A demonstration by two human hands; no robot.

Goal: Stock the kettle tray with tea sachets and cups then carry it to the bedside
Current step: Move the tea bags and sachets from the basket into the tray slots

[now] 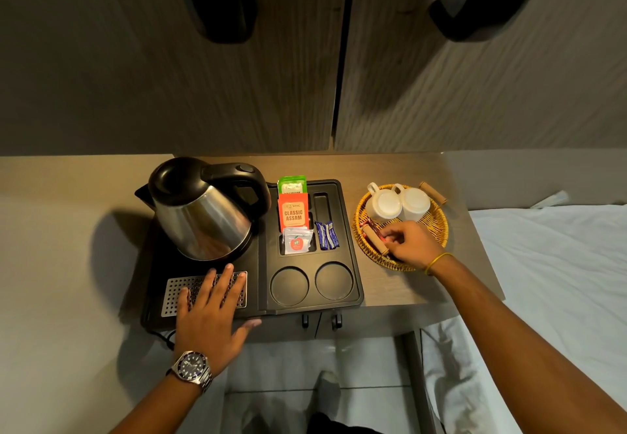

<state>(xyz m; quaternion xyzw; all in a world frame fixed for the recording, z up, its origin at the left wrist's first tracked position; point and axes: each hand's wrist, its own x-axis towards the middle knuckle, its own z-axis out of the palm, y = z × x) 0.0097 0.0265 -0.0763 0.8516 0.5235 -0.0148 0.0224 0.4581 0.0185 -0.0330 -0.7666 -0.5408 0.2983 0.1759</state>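
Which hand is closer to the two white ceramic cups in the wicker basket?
Right. The right hand is inside the round wicker basket, just in front of the two white ceramic cups; the left hand lies flat on the black kettle tray.

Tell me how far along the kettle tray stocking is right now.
Done: tea sachets and blue packets sit in the tray slots beside the kettle. In hand: the right hand reaches into the wicker basket at small red packets; the left hand lies flat on the tray. Left: both cups remain in the basket, the round cup wells are empty, and the tray is not carried yet.
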